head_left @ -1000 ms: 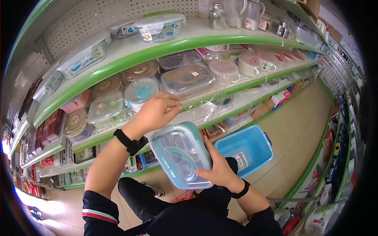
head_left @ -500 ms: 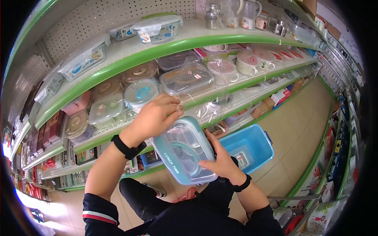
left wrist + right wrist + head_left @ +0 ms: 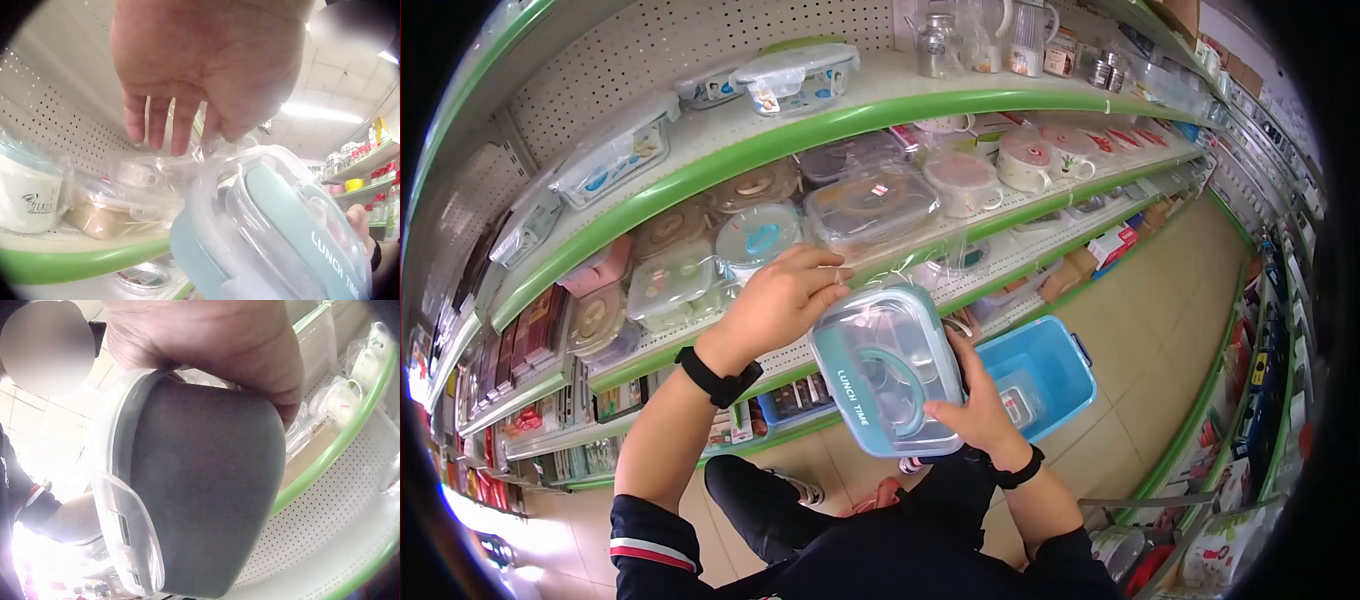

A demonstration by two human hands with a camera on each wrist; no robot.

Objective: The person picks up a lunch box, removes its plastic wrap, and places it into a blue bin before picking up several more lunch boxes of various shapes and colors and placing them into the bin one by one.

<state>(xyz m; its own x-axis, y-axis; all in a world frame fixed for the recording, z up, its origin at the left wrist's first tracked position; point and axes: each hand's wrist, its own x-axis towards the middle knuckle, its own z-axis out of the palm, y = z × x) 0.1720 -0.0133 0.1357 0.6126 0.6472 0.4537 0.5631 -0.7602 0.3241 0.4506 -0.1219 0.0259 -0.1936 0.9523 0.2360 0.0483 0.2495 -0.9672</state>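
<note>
A blue lunch box with a clear lid and "LUNCH TIME" lettering is in my right hand, held tilted in front of the shelf. The thumb lies over the lid and the fingers go round the side; the right wrist view shows the box's dark side wall under the palm. My left hand is just left of the box's upper edge. Its thumb and fingertips pinch a thin clear plastic bag, which stretches past the box's top toward the shelf.
A blue basket with a clear container inside stands on the floor to the right. The middle shelf holds wrapped food boxes, a white bowl with a blue lid and lidded mugs. Green shelf edges run across.
My right hand has moved the lunch box rightward and slightly up, turning it more upright. My left hand has shifted a little left and down.
</note>
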